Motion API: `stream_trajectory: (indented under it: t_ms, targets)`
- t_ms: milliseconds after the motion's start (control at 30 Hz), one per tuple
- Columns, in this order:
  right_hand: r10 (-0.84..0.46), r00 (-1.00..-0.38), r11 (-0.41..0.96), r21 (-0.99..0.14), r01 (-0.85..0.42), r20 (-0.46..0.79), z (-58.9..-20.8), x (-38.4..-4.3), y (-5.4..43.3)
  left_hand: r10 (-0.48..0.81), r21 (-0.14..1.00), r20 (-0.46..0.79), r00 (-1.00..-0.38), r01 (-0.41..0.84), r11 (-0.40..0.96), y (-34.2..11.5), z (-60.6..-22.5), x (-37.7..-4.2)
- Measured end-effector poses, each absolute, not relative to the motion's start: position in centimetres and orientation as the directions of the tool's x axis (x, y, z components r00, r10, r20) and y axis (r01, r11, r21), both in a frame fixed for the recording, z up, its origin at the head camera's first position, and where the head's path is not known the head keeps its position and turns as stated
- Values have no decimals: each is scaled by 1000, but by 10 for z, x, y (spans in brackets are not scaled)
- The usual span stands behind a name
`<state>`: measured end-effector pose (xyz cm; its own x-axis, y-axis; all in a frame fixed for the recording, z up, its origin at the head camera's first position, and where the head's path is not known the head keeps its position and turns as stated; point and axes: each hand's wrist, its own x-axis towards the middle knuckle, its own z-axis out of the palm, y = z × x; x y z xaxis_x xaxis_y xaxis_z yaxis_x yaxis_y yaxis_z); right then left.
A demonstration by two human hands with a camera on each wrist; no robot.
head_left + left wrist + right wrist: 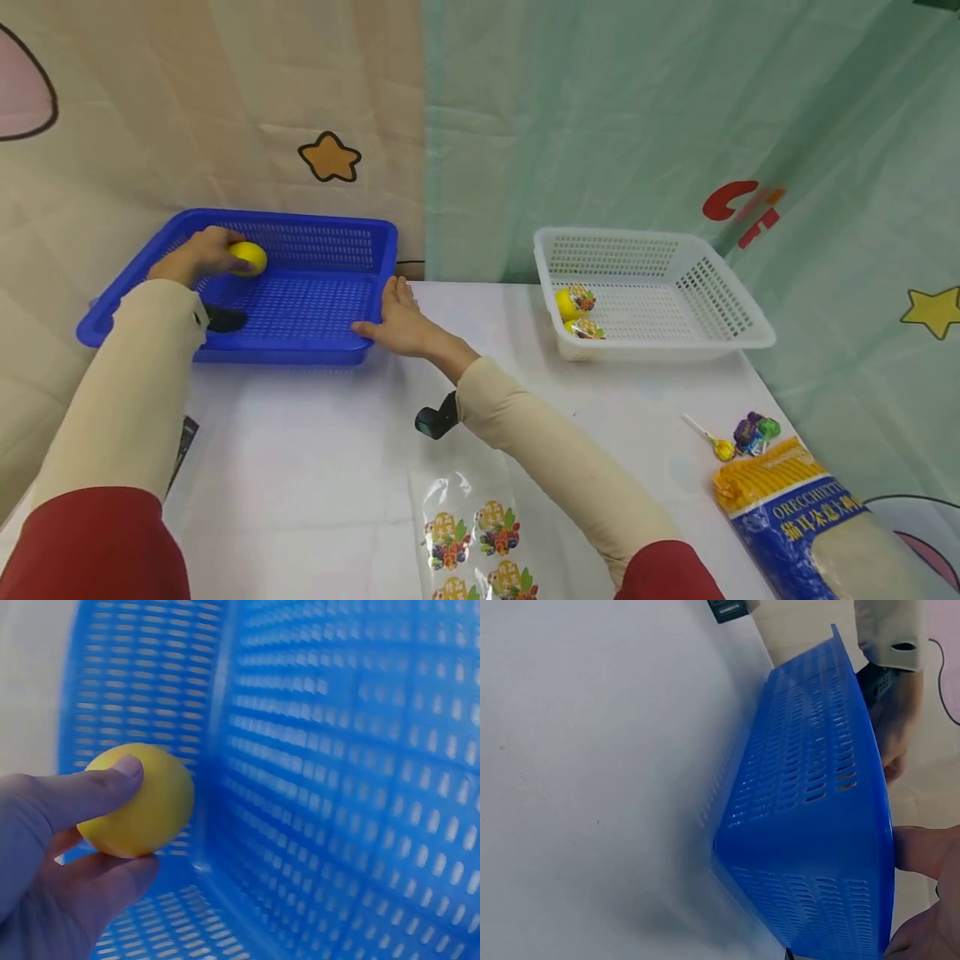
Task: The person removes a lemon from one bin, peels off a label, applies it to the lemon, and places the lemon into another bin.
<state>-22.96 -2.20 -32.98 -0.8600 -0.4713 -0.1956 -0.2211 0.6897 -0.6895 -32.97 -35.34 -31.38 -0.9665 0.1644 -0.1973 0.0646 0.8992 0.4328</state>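
Observation:
My left hand (201,254) reaches over the left side of the blue basket (300,357) and holds a yellow ball (251,259) inside it. In the left wrist view, the thumb lies across the near face of the ball (154,802) and fingers support it from below, with the basket's slotted walls behind. At the basket's right front corner, my right hand (403,323) rests against the rim, its thumb on the front edge and its other fingers stretched along the right side. The right wrist view shows that thumb (922,851) at the rim.
A white basket (660,346) at the back right contains yellow balls (566,305) with fruit stickers. Near the front lies a sticker sheet (468,533). Candies (752,433), a lollipop (720,448) and an orecchiette bag (810,525) lie at the right. A curtain (480,125) hangs behind the table.

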Motion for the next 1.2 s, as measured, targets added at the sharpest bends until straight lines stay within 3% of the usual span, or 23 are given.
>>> stream_trajectory:
  t_ms: [400, 667, 867, 1067, 1200]
  targets:
    - [-477, -863, 688, -681, -249, -166, -333, -233, -1, 335, 628, -145, -931, 175, 759, -313, -271, -305]
    - [-517, -854, 583, -754, -302, -58, -339, -234, 37, 467, 746, -113, -877, 235, 623, -262, -266, -275]
    - [-537, -842, 421, -849, -320, 51, -344, -224, 59, 615, 866, -63, -786, 264, 425, -218, -281, -253]
    - [-548, -825, 152, -953, -261, 139, -346, -208, 83, 754, 918, 15, -657, 307, 250, -169, -294, -229]
    - [-522, -833, 77, -962, -262, 185, -344, -198, 105, 770, 931, 52, -636, 310, 193, -141, -301, -220]
